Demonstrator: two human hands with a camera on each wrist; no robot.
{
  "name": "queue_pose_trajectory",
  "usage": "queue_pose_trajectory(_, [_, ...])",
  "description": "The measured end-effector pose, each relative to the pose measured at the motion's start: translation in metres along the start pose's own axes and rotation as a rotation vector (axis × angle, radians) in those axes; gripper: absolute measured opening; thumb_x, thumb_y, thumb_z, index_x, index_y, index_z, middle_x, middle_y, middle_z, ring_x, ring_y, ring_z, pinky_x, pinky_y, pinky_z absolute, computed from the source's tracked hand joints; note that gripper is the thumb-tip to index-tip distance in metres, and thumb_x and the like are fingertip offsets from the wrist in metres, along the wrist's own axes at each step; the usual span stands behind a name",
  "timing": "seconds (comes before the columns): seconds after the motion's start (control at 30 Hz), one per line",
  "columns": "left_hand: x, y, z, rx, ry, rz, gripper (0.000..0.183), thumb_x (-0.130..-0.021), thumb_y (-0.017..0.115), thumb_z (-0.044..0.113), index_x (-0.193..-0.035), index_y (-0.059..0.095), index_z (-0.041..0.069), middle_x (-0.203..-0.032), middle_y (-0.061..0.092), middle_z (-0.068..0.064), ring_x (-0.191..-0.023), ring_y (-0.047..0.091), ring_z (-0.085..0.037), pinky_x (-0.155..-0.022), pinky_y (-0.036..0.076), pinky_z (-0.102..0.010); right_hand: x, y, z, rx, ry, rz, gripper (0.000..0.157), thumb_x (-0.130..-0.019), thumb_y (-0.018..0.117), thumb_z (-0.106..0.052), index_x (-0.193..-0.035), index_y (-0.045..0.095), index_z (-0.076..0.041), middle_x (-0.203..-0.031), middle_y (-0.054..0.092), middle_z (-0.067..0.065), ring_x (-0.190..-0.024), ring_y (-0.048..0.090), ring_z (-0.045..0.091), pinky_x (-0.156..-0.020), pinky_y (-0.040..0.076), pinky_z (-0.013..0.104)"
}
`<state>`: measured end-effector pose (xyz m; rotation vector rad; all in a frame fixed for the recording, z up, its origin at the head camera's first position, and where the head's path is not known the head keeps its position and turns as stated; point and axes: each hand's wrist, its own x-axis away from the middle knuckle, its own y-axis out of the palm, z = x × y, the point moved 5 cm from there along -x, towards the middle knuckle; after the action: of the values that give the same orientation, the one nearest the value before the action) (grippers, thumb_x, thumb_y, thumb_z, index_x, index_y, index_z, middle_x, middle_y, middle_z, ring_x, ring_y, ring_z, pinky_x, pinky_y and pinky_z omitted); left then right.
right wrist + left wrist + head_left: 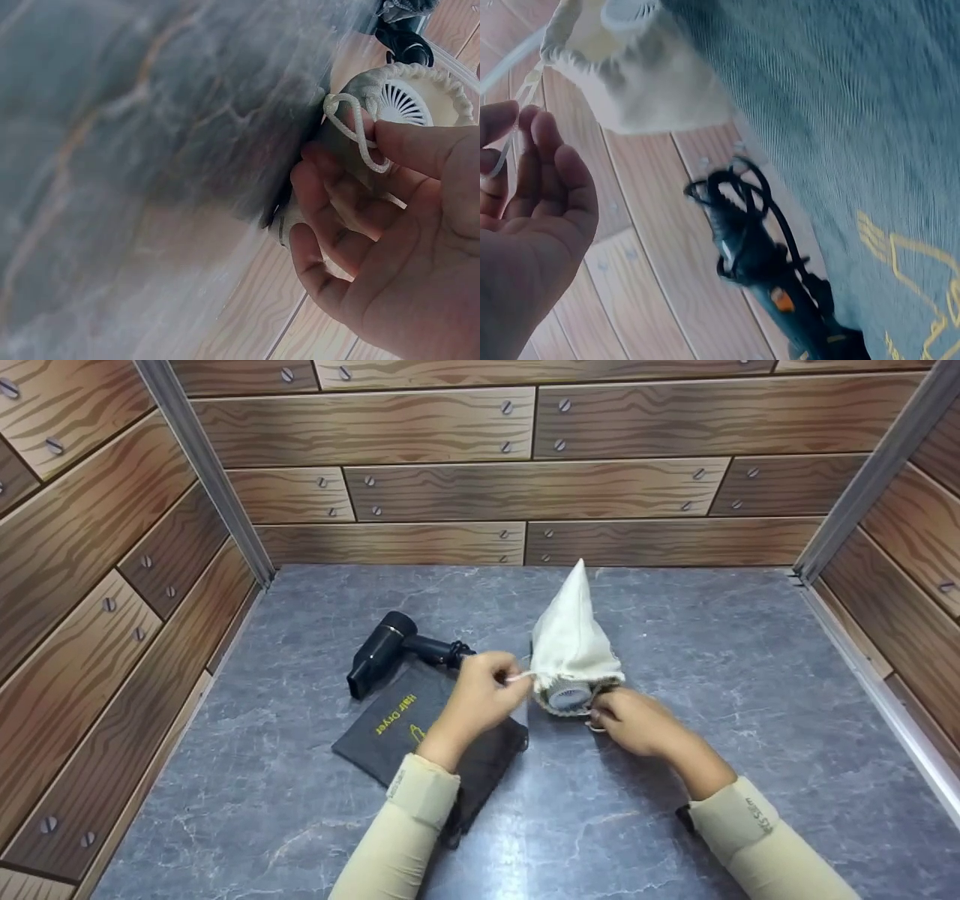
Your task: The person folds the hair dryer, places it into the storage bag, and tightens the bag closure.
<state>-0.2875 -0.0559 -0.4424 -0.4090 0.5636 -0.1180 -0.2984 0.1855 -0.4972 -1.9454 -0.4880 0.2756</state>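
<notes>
A white cloth drawstring bag lies on the table, its gathered mouth toward me. Inside the mouth shows a pale thing with a round, vented end; the bag hides the rest. My left hand pinches the drawstring at the left of the mouth, the cord stretched between fingers and bag. At the mouth's right side, my right hand pinches the other part of the cord, and a loop of it sticks out by the thumb.
A black hair dryer with its cord wrapped round the handle lies left of the bag. Nearer me is a dark grey pouch lettered "Hair Dryer", partly under my left arm. Wood-patterned walls enclose the grey marbled table.
</notes>
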Motion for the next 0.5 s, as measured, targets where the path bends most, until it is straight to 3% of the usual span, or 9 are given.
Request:
queue_pose_trajectory(0.13, [0.000,-0.022,-0.006,0.054,-0.049,0.073,0.038,-0.082,0.070,-0.002,-0.059,0.045,0.016,-0.060,0.044,0.009,-0.057,0.042,-0.005,-0.055,0.035,-0.020,0.007,-0.003,0.005,-0.014,0.000,0.010,0.016,-0.104,0.061,-0.018,-0.091,0.071,-0.016,-0.095,0.064,0.002,-0.087,0.060,0.019,-0.084,0.054,0.053])
queue_pose_trajectory(0.3, [0.000,-0.052,-0.013,0.123,-0.112,0.159,0.040,-0.080,0.069,-0.002,-0.058,0.045,0.020,-0.058,0.049,0.008,-0.055,0.045,-0.005,-0.051,0.036,-0.019,0.020,-0.011,0.016,-0.058,0.005,0.034,0.017,-0.105,0.061,-0.017,-0.107,0.076,-0.009,-0.107,0.068,0.008,-0.097,0.067,0.026,-0.091,0.055,0.059])
queue_pose_trajectory(0.5, [0.005,-0.082,-0.020,0.090,-0.121,0.232,0.041,-0.079,0.073,0.001,-0.057,0.047,0.023,-0.058,0.049,0.008,-0.056,0.043,-0.005,-0.051,0.034,-0.019,0.031,-0.028,0.029,-0.057,0.022,0.146,0.016,-0.107,0.061,-0.019,-0.101,0.074,-0.010,-0.120,0.068,0.012,-0.100,0.067,0.028,-0.087,0.056,0.058])
